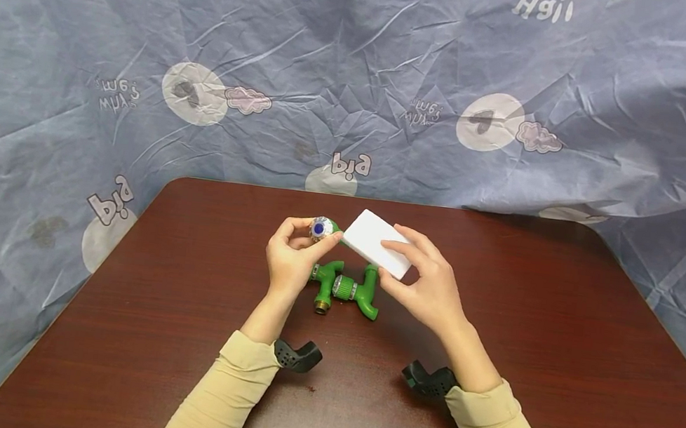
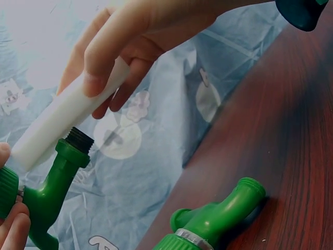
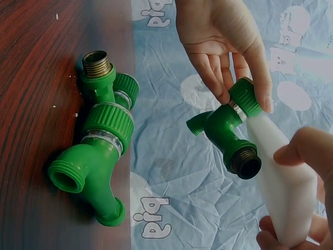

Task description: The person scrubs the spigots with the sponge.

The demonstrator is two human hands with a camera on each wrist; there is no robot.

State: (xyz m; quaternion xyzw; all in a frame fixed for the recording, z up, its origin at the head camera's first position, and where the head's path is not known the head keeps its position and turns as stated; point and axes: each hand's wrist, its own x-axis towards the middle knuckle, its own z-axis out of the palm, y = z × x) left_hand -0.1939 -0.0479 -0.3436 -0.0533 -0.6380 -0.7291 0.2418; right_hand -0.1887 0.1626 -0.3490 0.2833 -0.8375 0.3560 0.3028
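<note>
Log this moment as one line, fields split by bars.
left hand: grips green tap | right hand: holds white block beside that tap | table: two other green taps lying on it

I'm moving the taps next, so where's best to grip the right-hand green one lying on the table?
Likely its green body, from above and the right, thumb and fingers across it: the ribbed knob points left, close to the other lying tap, leaving less finger room there.

Your head view looks forward and down over the counter (image 1: 136, 303), while your closer wrist views share the white block (image 2: 65, 114) and held tap (image 3: 223, 126) from either side.
</note>
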